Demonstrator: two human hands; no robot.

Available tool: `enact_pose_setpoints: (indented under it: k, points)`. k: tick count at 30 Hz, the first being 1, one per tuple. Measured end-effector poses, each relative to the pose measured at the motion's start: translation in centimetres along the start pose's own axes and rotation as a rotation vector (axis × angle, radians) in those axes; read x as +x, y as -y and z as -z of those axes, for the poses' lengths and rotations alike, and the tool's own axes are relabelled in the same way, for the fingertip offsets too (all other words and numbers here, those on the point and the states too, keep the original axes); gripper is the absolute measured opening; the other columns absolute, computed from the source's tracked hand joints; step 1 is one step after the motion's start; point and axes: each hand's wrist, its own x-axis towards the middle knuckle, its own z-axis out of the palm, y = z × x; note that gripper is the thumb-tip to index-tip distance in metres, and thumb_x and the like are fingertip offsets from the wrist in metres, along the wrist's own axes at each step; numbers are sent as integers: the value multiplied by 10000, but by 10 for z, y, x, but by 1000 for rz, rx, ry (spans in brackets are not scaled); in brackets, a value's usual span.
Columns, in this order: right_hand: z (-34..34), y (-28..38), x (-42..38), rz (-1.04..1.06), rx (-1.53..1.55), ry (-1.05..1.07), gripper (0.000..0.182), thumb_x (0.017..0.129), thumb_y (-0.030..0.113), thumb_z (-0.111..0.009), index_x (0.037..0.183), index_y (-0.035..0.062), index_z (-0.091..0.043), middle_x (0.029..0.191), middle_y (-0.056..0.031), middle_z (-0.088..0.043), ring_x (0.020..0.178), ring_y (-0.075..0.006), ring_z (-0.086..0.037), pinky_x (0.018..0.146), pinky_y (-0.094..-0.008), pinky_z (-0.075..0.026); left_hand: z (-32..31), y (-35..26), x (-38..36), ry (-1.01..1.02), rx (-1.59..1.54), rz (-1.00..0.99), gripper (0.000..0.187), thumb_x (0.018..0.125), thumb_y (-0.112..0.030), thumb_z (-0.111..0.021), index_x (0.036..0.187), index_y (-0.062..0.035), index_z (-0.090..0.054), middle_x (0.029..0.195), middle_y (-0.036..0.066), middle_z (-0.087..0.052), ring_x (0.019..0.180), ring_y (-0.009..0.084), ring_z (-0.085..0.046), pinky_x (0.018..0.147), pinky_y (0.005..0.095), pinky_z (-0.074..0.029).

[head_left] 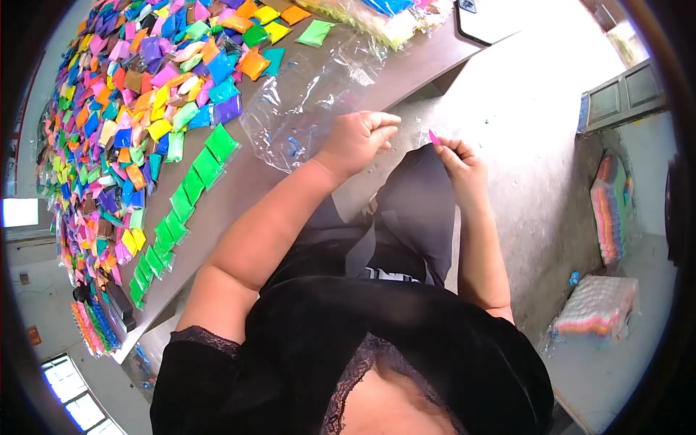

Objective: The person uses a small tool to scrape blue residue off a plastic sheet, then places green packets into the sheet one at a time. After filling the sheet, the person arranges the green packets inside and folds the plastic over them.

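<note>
My right hand (464, 167) pinches a small bright pink packet (434, 137), seen nearly edge-on, with a bit of clear film at its tip. Just to the left, my left hand (359, 141) is closed, its fingertips pointing toward the packet but apart from it. Whatever those fingers hold, if anything, is too small to make out. Below and beside the left wrist lies a crumpled clear plastic bag (290, 109) on the table edge. A slanting row of overlapping green packets (192, 185) runs along the table left of my left forearm.
A large heap of small coloured packets (145, 87) covers the table's (217, 217) far left. A phone (475, 18) lies at the top corner. Wrapped striped stacks (598, 304) stand on the right, near a grey cabinet (623, 98). My knees are beneath my hands.
</note>
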Motion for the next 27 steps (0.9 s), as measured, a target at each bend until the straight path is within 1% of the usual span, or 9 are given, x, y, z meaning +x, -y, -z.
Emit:
enact_pose_setpoints:
  k: [3, 5, 8, 12, 14, 17, 18, 20, 27]
  points:
    - [-5, 16, -8, -119, 7, -55, 194, 925, 130, -719, 1096, 39, -736, 805, 71, -620, 681, -16, -490, 604, -186, -368, -1, 7, 4, -19, 83, -124, 389, 954, -71, -629, 1341, -41, -607, 1231, 146, -684, 1043, 195, -696, 914, 320, -558]
    - [-10, 18, -10, -137, 49, -89, 188, 924, 133, -725, 1091, 49, -738, 789, 81, -606, 653, -7, -466, 574, -182, -337, -6, 1, 2, -130, 372, -492, 498, 929, -10, -584, 1421, -84, -546, 1355, 205, -610, 1251, 309, -604, 1030, 375, -492]
    - [-15, 10, -11, -101, 107, -73, 177, 919, 134, -730, 1079, 59, -742, 762, 93, -593, 619, -4, -443, 547, -181, -312, -1, -16, -2, -121, 368, -545, 542, 908, -5, -581, 1438, -104, -529, 1482, 241, -479, 1362, 371, -487, 1078, 398, -446]
    - [-16, -3, -11, -85, 98, -33, 173, 919, 133, -731, 1074, 56, -742, 769, 91, -599, 615, -4, -442, 547, -179, -316, 23, -25, -10, -56, 371, -497, 569, 890, -17, -612, 1443, -103, -510, 1497, 247, -452, 1379, 376, -459, 1098, 408, -423]
    - [-18, -2, -12, -81, 101, -21, 170, 920, 130, -728, 1072, 55, -742, 771, 90, -599, 614, -4, -441, 547, -179, -316, 43, -26, -18, -80, 631, -628, 639, 880, -59, -665, 1478, -99, -444, 1458, 240, -492, 1374, 373, -459, 1124, 434, -390]
    - [-34, 14, -16, -148, 86, -25, 171, 925, 113, -720, 1082, 47, -734, 769, 89, -593, 611, -3, -438, 545, -180, -317, 55, -39, -36, -395, 1074, -627, 707, 874, -117, -702, 1501, -71, -378, 1361, 225, -577, 1307, 375, -521, 1111, 451, -395]
    - [-39, 18, -15, -165, 67, 25, 169, 930, 111, -714, 1084, 43, -728, 763, 87, -589, 608, -4, -439, 543, -182, -323, 60, -30, -40, -392, 1070, -625, 707, 874, -117, -702, 1501, -71, -378, 1361, 225, -577, 1307, 375, -521, 1111, 451, -395]
    - [-49, 18, -10, -177, 47, 77, 167, 935, 109, -708, 1085, 38, -722, 757, 85, -585, 604, -5, -440, 541, -185, -329, 68, -1, -47, -168, 788, -206, 790, 866, -193, -731, 1521, -44, -315, 1381, 227, -556, 1287, 379, -527, 1088, 449, -413]
    - [-72, 16, 1, -110, 105, 248, 195, 925, 94, -713, 1101, 11, -701, 766, 56, -611, 595, -18, -465, 543, -184, -365, 81, 13, -63, -309, 956, -198, 793, 883, -298, -721, 1486, 34, -327, 1371, 286, -534, 1276, 407, -519, 1088, 456, -409]
